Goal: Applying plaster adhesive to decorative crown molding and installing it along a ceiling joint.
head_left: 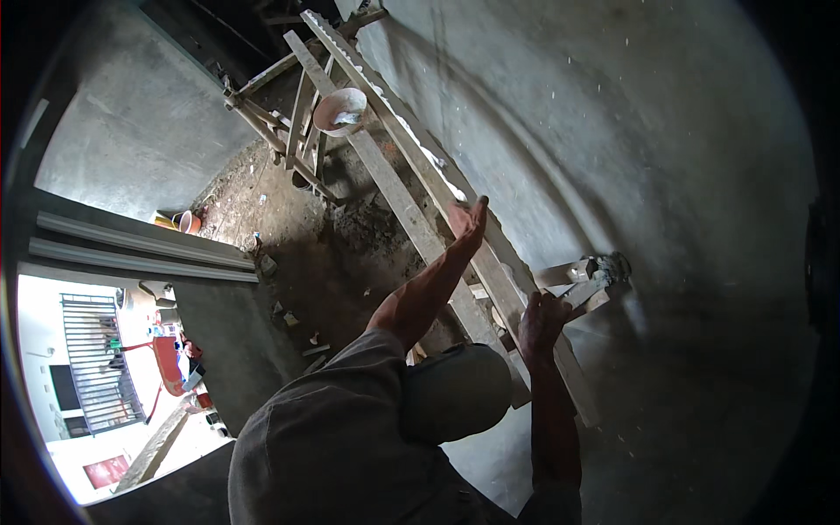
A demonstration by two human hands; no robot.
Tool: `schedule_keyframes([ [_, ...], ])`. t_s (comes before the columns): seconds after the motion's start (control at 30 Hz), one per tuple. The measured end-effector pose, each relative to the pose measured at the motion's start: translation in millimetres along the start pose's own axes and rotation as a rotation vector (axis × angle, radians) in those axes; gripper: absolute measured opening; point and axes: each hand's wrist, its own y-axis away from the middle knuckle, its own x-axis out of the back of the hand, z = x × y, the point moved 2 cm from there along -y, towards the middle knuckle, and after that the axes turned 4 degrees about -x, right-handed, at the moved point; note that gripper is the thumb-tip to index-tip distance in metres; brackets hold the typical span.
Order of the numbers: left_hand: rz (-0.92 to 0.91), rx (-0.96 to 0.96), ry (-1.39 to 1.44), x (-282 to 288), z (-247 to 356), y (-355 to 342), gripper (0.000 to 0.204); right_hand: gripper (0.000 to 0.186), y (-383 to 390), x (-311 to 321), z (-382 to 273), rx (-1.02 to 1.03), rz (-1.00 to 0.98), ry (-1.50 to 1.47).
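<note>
My left hand (469, 220) is stretched over the long planks, its thumb apart from the fingers and nothing visible in it. My right hand (542, 322) is closed on what looks like a trowel; its pale blade (588, 289) points toward the wall. Grey mortar (612, 268) is heaped at the blade's far end, close to the wall. Short wooden pieces (560, 275) lie beside the blade, partly hidden by it. Below my hands runs a long plank (429, 175) with white residue along its edge.
Grey plastered wall (700, 219) rises on the right. A round pan (339, 112) holding pale material sits on the planks farther off. Wooden trestle poles (302, 131) stand at the back above rubble-strewn ground (271, 201). A red wheelbarrow (169, 363) shows through the opening at left. A cap (459, 394) shows between my arms.
</note>
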Motion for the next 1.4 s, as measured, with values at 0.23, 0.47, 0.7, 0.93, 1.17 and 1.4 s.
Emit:
schedule_keyframes([
  [0.23, -0.189, 0.457, 0.699, 0, 16, -52, 0.076, 0.027, -10, 27, 21, 0.022, 0.0, 0.082],
  [0.47, -0.225, 0.355, 1.103, 17, -37, -184, 0.067, 0.033, -13, 31, 5, 0.081, 0.017, -0.008],
  [0.7, -0.239, 0.209, 1.215, -18, -13, -172, 0.059, 0.02, 6, 23, 18, 0.094, 0.094, -0.103],
  [0.93, -0.281, 0.173, 1.279, 5, -6, -190, 0.055, 0.026, 3, 28, 7, 0.14, -0.086, -0.2],
  [1.17, -0.158, 0.223, 1.205, 2, 26, -166, 0.054, 0.031, 2, 24, 14, 0.118, -0.071, -0.193],
  [1.4, -0.234, 0.227, 1.163, -29, -2, -181, 0.063, 0.026, -1, 23, 33, 0.101, -0.07, -0.157],
])
